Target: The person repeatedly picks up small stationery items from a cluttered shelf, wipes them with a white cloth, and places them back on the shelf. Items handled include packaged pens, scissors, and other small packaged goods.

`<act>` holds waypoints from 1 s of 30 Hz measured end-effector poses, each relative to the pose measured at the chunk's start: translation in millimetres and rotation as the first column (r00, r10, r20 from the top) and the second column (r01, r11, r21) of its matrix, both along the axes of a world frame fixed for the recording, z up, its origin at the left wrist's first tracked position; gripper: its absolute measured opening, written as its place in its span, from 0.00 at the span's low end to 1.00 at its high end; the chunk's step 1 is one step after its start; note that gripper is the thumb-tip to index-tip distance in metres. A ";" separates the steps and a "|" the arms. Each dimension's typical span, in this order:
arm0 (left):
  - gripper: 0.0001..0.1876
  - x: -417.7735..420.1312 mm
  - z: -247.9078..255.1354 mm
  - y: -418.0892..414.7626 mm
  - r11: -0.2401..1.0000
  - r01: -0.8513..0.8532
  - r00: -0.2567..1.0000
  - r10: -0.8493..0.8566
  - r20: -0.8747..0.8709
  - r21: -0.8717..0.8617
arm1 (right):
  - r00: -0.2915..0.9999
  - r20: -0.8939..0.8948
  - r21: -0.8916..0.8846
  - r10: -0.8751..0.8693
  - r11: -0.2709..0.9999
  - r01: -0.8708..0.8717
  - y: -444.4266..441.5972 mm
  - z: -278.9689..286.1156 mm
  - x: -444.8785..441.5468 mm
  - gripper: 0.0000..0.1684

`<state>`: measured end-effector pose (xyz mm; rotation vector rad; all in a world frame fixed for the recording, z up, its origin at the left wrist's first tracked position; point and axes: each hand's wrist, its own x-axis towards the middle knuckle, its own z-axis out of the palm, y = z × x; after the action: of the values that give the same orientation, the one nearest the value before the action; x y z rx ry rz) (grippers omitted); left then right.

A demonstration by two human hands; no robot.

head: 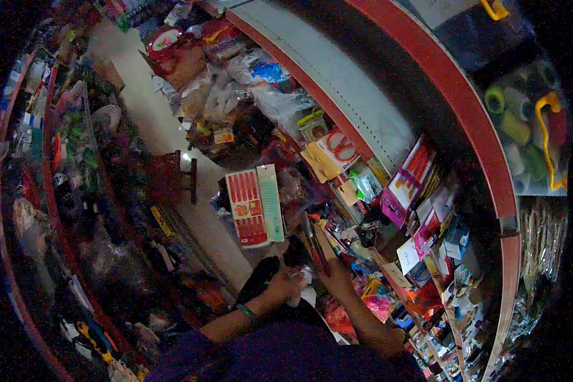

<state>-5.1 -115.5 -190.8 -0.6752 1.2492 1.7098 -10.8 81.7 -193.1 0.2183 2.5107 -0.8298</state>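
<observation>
My left hand point(286, 286), with a band at its wrist, is closed around a small whitish item point(305, 277) whose kind I cannot make out. My right hand point(333, 274) is beside it, holding a slim dark and red packaged item point(316, 243) that points upward in the view. Beyond the hands lies a red and white printed card of packaged goods point(248, 210), with a pale green strip along its right side. To the right, carded scissors with red handles point(340, 146) lie near tan cards point(321, 162) at a shelf's edge.
A shelf with a red edge point(296, 81) curves along the right. Pink and white packs point(403, 191) stand on it, above crowded compartments of small packets. Bagged goods line the far aisle. A dark red stool point(167, 176) stands on the pale floor point(210, 224); packed shelves fill the left.
</observation>
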 end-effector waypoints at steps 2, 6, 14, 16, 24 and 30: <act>0.18 3.5 7.1 -11.5 0.998 0.005 0.996 0.001 -0.085 0.068 | 0.995 -0.094 0.023 0.036 0.999 -0.034 5.2 -35.3 -5.0 0.25; 0.16 5.3 5.5 -26.9 0.960 -0.176 0.979 0.193 -0.059 0.216 | 0.999 -0.028 0.028 -0.026 0.999 0.027 -7.3 -60.9 -39.2 0.25; 0.13 10.6 -21.2 -38.2 1.000 -0.005 0.997 0.006 0.073 -0.010 | 0.987 -0.137 -0.010 -0.089 0.996 0.089 -15.1 -112.4 -73.2 0.26; 0.13 27.9 -37.2 -43.5 1.000 -0.017 0.996 0.017 0.088 -0.005 | 0.983 -0.169 -0.029 -0.075 0.997 0.071 -20.6 -125.8 -83.5 0.26; 0.15 49.5 -53.3 -52.5 0.985 -0.146 0.976 0.129 0.176 0.090 | 0.987 -0.131 -0.108 -0.092 0.991 0.078 -69.1 -140.9 -147.9 0.26; 0.13 47.9 -54.9 -58.2 0.996 -0.059 0.965 0.040 0.258 0.068 | 0.984 -0.059 0.006 -0.170 0.985 0.171 -88.5 -193.8 -164.4 0.29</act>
<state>42.8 -173.7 -245.7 -0.8589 0.9896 1.6413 -175.2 -6.8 -386.9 0.4241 2.5783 -0.9015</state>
